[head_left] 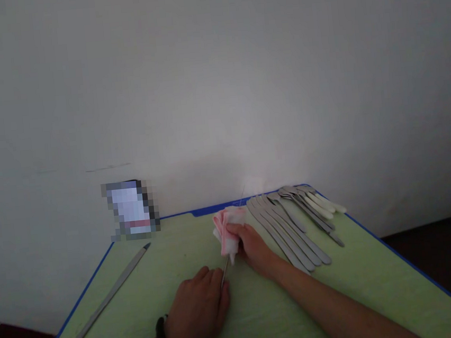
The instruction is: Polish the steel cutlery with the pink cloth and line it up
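Observation:
My left hand, a dark beaded bracelet on its wrist, is closed around one end of a thin piece of metal cutlery. The far end of that piece goes into a folded pink and white cloth. My right hand is closed on the cloth, thumb on top, pressing it around the metal. What kind of cutlery it is stays hidden by the cloth and my fingers. Just right of my right hand lie several steel table knives, side by side with their handles toward me.
Steel spoons and other cutlery with white handles lie at the back right. Long metal knives lie along the left edge of the green table. A blurred phone leans against the wall at the back left.

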The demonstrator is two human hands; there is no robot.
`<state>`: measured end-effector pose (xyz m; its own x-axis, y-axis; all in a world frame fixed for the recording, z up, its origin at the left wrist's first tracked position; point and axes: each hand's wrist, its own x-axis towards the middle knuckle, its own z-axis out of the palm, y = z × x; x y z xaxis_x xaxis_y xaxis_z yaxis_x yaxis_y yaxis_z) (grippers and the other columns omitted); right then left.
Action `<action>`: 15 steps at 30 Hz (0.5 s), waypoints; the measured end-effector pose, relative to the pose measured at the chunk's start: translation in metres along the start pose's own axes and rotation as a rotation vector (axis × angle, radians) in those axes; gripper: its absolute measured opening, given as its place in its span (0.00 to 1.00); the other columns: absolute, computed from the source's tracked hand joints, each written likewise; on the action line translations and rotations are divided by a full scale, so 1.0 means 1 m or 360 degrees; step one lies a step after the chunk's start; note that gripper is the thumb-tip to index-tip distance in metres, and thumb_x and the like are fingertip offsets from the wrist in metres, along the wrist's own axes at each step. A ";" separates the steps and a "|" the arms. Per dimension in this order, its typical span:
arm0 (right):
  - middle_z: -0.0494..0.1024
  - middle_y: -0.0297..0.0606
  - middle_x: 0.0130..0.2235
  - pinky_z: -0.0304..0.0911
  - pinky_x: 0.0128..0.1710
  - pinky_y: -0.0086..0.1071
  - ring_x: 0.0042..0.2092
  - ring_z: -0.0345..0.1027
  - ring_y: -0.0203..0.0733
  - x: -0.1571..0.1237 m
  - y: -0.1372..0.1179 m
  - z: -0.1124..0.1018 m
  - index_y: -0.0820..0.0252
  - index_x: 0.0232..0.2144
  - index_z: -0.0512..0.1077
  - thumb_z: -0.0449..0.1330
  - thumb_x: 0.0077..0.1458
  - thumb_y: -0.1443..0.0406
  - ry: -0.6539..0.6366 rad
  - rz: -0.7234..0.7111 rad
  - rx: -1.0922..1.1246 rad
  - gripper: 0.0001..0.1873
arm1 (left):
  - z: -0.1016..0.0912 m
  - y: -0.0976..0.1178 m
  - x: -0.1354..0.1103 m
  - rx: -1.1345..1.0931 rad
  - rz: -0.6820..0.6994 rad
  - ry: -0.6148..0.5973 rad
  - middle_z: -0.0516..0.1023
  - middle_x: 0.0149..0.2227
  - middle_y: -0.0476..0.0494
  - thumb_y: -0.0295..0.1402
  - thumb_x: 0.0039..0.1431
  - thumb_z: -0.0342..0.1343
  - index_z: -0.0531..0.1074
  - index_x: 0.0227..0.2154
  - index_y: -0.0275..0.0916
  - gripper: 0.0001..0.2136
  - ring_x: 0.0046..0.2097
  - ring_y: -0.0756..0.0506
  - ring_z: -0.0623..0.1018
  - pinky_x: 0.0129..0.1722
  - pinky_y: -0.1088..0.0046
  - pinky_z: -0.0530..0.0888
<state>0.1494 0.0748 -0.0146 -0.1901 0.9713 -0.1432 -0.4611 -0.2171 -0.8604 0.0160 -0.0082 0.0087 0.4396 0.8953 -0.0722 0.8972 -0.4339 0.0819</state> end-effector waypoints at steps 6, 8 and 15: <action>0.63 0.28 0.20 0.49 0.22 0.28 0.22 0.53 0.31 -0.007 -0.001 -0.001 0.61 0.22 0.67 0.63 0.42 0.59 -0.0316 0.0068 -0.0313 0.12 | 0.003 -0.004 0.001 -0.0032 -0.0050 0.0034 0.76 0.33 0.38 0.29 0.65 0.37 0.71 0.37 0.36 0.15 0.35 0.42 0.77 0.36 0.65 0.73; 0.63 0.28 0.19 0.49 0.22 0.28 0.22 0.53 0.31 -0.007 -0.002 -0.001 0.60 0.21 0.66 0.62 0.42 0.59 -0.0308 0.0075 -0.0331 0.12 | 0.003 -0.002 0.001 -0.0033 -0.0059 0.0041 0.76 0.33 0.38 0.28 0.64 0.37 0.71 0.37 0.36 0.15 0.35 0.42 0.77 0.36 0.65 0.73; 0.66 0.30 0.22 0.54 0.25 0.28 0.25 0.57 0.33 0.001 -0.005 0.001 0.60 0.24 0.67 0.62 0.40 0.58 0.0044 0.0049 0.0259 0.12 | 0.001 0.003 -0.003 0.0001 0.0031 0.0026 0.75 0.32 0.39 0.27 0.62 0.39 0.71 0.34 0.37 0.14 0.36 0.40 0.76 0.36 0.63 0.73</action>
<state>0.1508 0.0770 -0.0102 -0.1835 0.9657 -0.1837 -0.5901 -0.2577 -0.7651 0.0171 -0.0118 0.0078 0.4563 0.8882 -0.0545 0.8885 -0.4514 0.0823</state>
